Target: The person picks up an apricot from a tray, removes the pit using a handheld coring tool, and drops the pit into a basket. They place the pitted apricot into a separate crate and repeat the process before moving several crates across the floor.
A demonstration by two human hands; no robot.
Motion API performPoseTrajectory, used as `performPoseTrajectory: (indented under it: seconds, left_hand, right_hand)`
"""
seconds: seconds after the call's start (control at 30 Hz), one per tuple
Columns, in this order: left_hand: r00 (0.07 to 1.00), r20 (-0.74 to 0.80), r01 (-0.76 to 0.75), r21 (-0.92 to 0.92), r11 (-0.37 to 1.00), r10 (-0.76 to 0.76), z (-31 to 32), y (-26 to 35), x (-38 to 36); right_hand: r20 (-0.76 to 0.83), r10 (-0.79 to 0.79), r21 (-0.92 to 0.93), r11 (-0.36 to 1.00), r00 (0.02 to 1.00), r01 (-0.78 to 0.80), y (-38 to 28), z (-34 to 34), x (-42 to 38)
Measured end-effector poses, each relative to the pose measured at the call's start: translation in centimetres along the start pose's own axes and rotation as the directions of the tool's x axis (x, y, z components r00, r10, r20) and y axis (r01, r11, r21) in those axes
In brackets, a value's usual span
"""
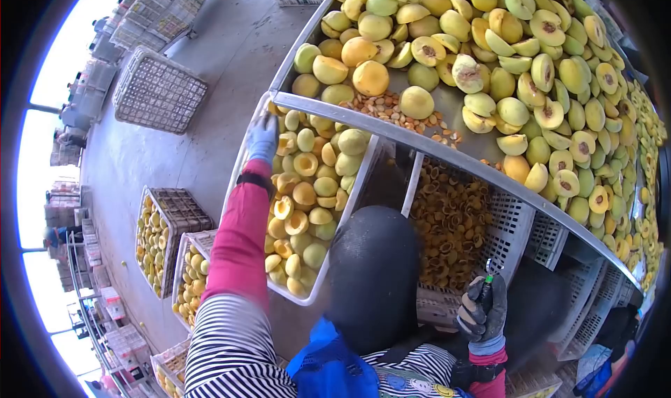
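Note:
My left hand [263, 136], in a grey-and-blue glove, reaches to the far left corner of a white crate [306, 301] of halved yellow-green peaches [305, 192]. It lies at the rim; its fingers are blurred, so whether they grip the rim cannot be told. My right hand [482, 313], in a dark glove, is closed around the black-and-green handle of a small pitting tool [488, 266]. The tool's looped metal tip points up. Ahead, a metal-edged table [391, 127] carries a large heap of peach halves [517, 69], with loose pits [395, 111] near its edge.
Under the table edge, a crate [509, 220] holds many brown pits or scraps [447, 223]. My dark-clad knee [374, 279] is between the crates. More peach-filled crates [189, 213] stand on the floor at left, below a tipped crate [159, 90]. Another person's arm [608, 370] shows at lower right.

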State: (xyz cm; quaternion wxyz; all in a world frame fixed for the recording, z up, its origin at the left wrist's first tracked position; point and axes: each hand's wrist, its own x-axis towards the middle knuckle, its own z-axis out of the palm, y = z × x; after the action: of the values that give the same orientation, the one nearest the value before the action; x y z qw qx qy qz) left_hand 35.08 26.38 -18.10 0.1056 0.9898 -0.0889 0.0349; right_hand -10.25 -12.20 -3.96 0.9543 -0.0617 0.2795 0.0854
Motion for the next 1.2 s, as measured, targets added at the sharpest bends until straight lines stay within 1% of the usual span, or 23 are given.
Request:
performPoseTrajectory:
  seconds: [0.03,0.07,0.1,0.17,0.2,0.23,0.3,0.37,0.43,0.57,0.63,0.67,0.7,0.73,0.77,0.8,0.83,0.9,0.97,1.07,1.1,1.17,1.2]
  left_hand:
    - [0.947,0.015,0.297,-0.426,0.855,-0.321,-3.5,4.1,-1.0]
    - [0.931,-0.255,0.091,-0.53,0.843,-0.261,-5.6,7.9,-2.8]
    - [0.831,-0.51,-0.132,-0.569,0.812,-0.223,-7.4,11.6,-4.7]
    - [0.705,-0.706,-0.435,-0.498,0.75,-0.06,-10.8,18.7,-7.4]
    - [0.753,-0.658,-0.455,-0.519,0.723,0.002,-12.3,21.9,-8.6]
    - [0.79,-0.609,-0.473,-0.54,0.696,0.064,-13.7,25.1,-9.5]
    - [0.912,-0.286,-0.408,-0.546,0.731,0.295,-16.8,30.8,-10.4]
    - [0.869,0.015,-0.487,-0.15,0.86,0.495,-17.1,34.6,-8.6]
    - [0.887,0.292,-0.4,0.102,0.911,0.357,-14.3,36.5,-4.7]
    - [0.864,0.343,-0.446,0.179,0.877,0.37,-9.8,34.9,-1.8]
    - [0.816,0.222,-0.516,-0.136,0.846,0.533,-10.5,34.0,-3.5]
    - [0.831,0.196,-0.369,-0.505,0.78,0.52,-10.5,33.6,-4.3]
    - [0.809,0.374,0.178,-0.891,0.417,0.453,-12.9,34.5,-7.3]
    - [0.813,0.391,0.332,-0.92,0.207,0.431,-15.1,35.0,-10.3]
    - [0.828,0.416,0.387,-0.909,0.153,0.375,-14.9,34.6,-12.8]
    - [0.745,0.515,0.56,-0.828,0.022,0.424,-15.6,35.2,-15.2]
    - [0.678,0.484,0.567,-0.823,0.025,0.553,-15.9,34.7,-16.8]
    - [0.731,0.462,0.604,-0.781,-0.159,0.503,-17.7,37.5,-20.8]
    - [0.797,0.394,0.475,-0.877,-0.073,0.457,-16.8,37.7,-22.8]
    - [0.857,0.27,0.296,-0.955,0.011,0.44,-15.9,37.1,-25.0]
    - [0.881,0.238,0.262,-0.965,-0.003,0.41,-15.7,37.3,-25.7]
    - [0.881,0.222,0.232,-0.972,0.028,0.419,-15.6,37.3,-26.3]
    - [0.881,0.202,0.196,-0.979,0.058,0.427,-15.6,37.2,-26.6]
  right_hand:
    - [-0.018,-0.016,-0.024,1.0,1.0,0.016,-0.1,0.2,-0.2]
    - [0.035,-0.049,-0.117,0.992,0.998,0.052,-0.3,0.4,-0.4]
    - [0.033,-0.058,-0.116,0.991,0.998,0.062,-0.3,0.8,-0.5]
    - [-0.019,-0.065,-0.113,0.992,0.998,0.062,-0.2,1.9,-0.4]
    - [-0.096,-0.02,-0.345,0.939,0.995,-0.015,-0.6,2.3,0.3]
    - [-0.095,-0.034,-0.348,0.938,0.995,-0.001,-0.4,2.3,0.6]
    - [-0.288,-0.055,-0.69,0.704,0.956,-0.167,0.2,2.4,1.2]
    - [-0.224,-0.026,-0.668,0.732,0.974,-0.134,0.0,4.1,0.4]
    - [-0.152,0.005,-0.64,0.762,0.988,-0.102,-0.3,4.5,-0.4]
    - [-0.148,-0.037,-0.528,0.848,0.988,-0.048,-1.5,2.1,-0.6]
    - [-0.141,-0.044,-0.489,0.872,0.989,-0.031,-1.6,1.2,-1.3]
    - [-0.112,-0.086,-0.462,0.886,0.99,0.025,-1.9,1.3,-1.3]
    - [-0.086,-0.131,-0.436,0.896,0.988,0.081,-2.4,1.7,-1.2]
    - [-0.04,-0.223,-0.438,0.88,0.974,0.184,-2.5,3.3,-1.6]
    - [-0.047,-0.227,-0.431,0.883,0.973,0.185,-2.6,5.1,-2.1]
    - [0.071,-0.27,-0.518,0.813,0.96,0.267,-2.8,6.8,-2.5]
    - [0.189,-0.295,-0.59,0.729,0.937,0.348,-2.6,8.0,-2.4]
    - [0.073,-0.348,-0.705,0.645,0.935,0.295,-1.7,8.8,-1.2]
    - [0.042,-0.293,-0.747,0.626,0.955,0.225,-1.9,9.2,-1.1]
    - [0.251,-0.508,-0.803,0.366,0.824,0.47,-0.4,6.7,-0.1]
    - [0.248,-0.509,-0.803,0.368,0.824,0.468,0.1,6.2,-0.3]
    - [0.356,-0.539,-0.809,0.232,0.763,0.541,0.7,5.8,-0.8]
    - [0.251,-0.434,-0.86,0.31,0.865,0.406,0.4,5.7,-1.4]
